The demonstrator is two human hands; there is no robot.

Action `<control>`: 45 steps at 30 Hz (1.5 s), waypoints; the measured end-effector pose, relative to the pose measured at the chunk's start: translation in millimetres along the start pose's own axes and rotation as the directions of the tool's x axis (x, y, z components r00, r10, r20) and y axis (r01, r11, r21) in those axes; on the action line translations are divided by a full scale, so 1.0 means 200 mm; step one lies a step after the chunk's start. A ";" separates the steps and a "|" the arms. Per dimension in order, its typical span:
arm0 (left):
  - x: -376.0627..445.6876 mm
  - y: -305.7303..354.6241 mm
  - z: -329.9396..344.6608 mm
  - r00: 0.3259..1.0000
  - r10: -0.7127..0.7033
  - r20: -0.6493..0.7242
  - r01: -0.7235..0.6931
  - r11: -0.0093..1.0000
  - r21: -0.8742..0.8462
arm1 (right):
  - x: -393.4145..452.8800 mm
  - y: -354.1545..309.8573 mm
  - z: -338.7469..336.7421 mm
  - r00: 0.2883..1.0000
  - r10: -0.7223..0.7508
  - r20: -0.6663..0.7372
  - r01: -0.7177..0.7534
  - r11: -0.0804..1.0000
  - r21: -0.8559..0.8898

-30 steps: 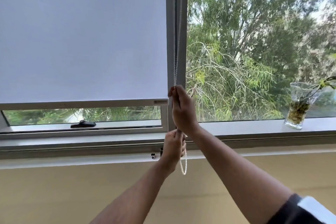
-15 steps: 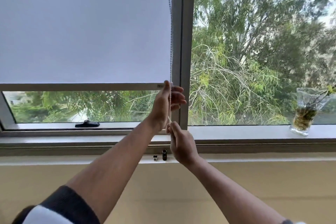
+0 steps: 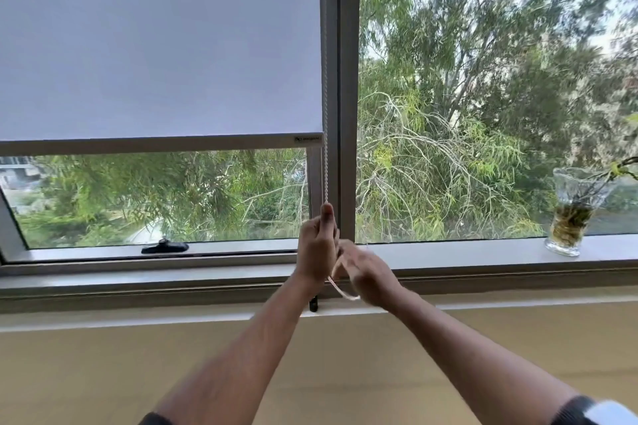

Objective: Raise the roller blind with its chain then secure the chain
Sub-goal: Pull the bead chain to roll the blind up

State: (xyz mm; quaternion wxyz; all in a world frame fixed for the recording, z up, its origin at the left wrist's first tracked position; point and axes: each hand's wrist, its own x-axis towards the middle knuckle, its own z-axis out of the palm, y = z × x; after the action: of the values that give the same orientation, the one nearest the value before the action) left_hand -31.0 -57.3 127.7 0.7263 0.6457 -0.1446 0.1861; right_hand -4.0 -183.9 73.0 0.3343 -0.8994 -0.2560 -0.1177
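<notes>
The white roller blind (image 3: 155, 45) covers most of the left window pane. Its grey bottom bar (image 3: 155, 145) hangs well above the sill, with a strip of glass showing below. The bead chain (image 3: 325, 114) runs down the blind's right edge beside the window post. My left hand (image 3: 318, 245) is closed around the chain, thumb up. My right hand (image 3: 367, 272) sits just to the right and lower, blurred. The chain's bottom loop (image 3: 345, 293) swings out under it. Whether the right hand's fingers grip the chain is unclear.
A small black chain clip (image 3: 313, 304) sits on the wall under the sill, below my left wrist. A black window handle (image 3: 165, 247) lies on the lower frame at left. A glass vase (image 3: 571, 214) with a plant stands on the sill at far right.
The blind's bottom bar has risen, showing more glass. My left hand went up the chain and pulled back down. My right hand dropped and shifted right, and the loop swung out.
</notes>
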 end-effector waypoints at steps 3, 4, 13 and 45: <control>-0.07 -0.12 -0.01 0.999 -0.030 -0.022 0.031 0.998 0.052 | 0.10 -0.11 -0.14 0.988 0.012 -0.156 0.032 0.960 0.279; -0.10 -0.16 -0.02 0.998 -0.053 -0.026 0.054 0.997 0.059 | 0.12 -0.16 -0.18 0.983 0.005 -0.182 0.065 0.925 0.375; -0.26 -0.30 0.04 0.989 -0.145 -0.003 0.145 0.987 0.063 | 0.27 -0.53 -0.26 0.864 -0.031 -0.503 0.392 0.669 0.631; 0.31 0.52 0.05 0.990 0.140 0.013 -0.140 0.990 -0.036 | 0.05 -0.07 0.08 0.980 -0.080 -0.181 0.101 0.989 0.107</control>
State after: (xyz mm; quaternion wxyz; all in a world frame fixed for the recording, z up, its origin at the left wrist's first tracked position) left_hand -23.0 -52.2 247.9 0.7215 0.6226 -0.1982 0.2291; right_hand -2.5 -161.2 72.2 0.4015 -0.8520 -0.2724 -0.1968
